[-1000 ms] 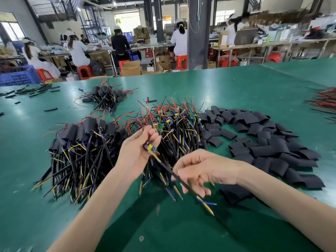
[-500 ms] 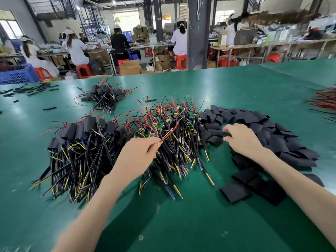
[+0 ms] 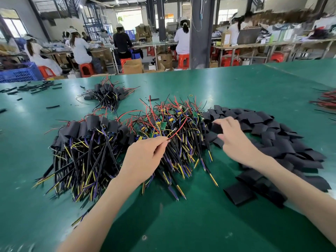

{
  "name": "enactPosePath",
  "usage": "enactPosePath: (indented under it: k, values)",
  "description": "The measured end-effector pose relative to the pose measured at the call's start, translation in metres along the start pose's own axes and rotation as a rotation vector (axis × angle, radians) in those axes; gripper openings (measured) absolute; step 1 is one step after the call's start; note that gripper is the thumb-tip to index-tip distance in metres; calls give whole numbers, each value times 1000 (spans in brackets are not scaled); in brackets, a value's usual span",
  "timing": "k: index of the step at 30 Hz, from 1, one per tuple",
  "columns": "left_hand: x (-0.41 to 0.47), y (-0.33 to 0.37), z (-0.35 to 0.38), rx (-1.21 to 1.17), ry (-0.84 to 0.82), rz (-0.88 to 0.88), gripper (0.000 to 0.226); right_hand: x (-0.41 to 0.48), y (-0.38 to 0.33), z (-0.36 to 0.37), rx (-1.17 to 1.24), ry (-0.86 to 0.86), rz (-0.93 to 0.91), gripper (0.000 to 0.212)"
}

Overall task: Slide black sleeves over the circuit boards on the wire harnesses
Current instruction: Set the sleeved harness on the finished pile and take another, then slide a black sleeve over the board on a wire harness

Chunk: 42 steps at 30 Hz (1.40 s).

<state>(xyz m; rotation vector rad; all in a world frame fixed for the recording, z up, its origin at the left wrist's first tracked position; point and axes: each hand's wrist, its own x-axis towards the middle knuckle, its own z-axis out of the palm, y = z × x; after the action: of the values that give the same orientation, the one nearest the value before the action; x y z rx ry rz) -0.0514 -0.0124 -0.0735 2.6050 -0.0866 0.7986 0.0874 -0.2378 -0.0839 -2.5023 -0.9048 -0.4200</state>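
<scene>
Bare boards (image 3: 163, 125) top the middle harness heap (image 3: 183, 148), between sleeved bundles (image 3: 87, 127) and loose sleeves (image 3: 272, 137). My left hand (image 3: 143, 158) pinches one red wire (image 3: 177, 131). My right hand (image 3: 235, 142) curls fingers and thumb round a sleeve (image 3: 216, 128) at the pile's edge. This looks like the pick-up step. Next I should lift both clear, open the sleeve and thread it over the board.
</scene>
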Motion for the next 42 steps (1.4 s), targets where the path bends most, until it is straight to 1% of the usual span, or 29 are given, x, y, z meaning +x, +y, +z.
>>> enactPosePath:
  k: [4, 7, 11, 20, 24, 29, 31, 34, 37, 39, 42]
  values:
    - [-1, 1, 1, 10, -16, 24, 20, -7, -22, 5, 99, -17, -125, 41]
    - [-2, 2, 2, 11, 0, 33, 19, -10, -29, 5, 141, -7, -163, 40]
    - [-3, 3, 4, 8, 8, 51, 19, -11, -29, 5, 173, 3, -160, 39]
    - [-4, 3, 5, 75, -19, 166, 18, -10, -28, -1, 211, 10, -128, 43]
    - [-4, 2, 6, 97, -55, 163, 20, -11, -30, -6, 118, 16, -212, 47]
    - [-4, 6, 6, 84, -41, 140, 16, -15, -38, -11, -191, -14, -383, 54]
    - [-5, 9, 7, 54, -44, 123, 23, -20, -47, -10, -267, -24, -439, 59]
    - [-7, 17, 11, -123, -98, 102, 51, -28, -60, -3, -302, -48, -499, 58]
    - [-13, 25, 16, -224, -119, 103, 71, -34, -70, 2, -231, -120, -492, 51]
    - [-14, 28, 18, -294, -140, 87, 81, -36, -72, 4, -173, -175, -506, 53]
    - [-14, 26, 20, -368, -166, 90, 88, -35, -69, 3, -144, -166, -498, 56]
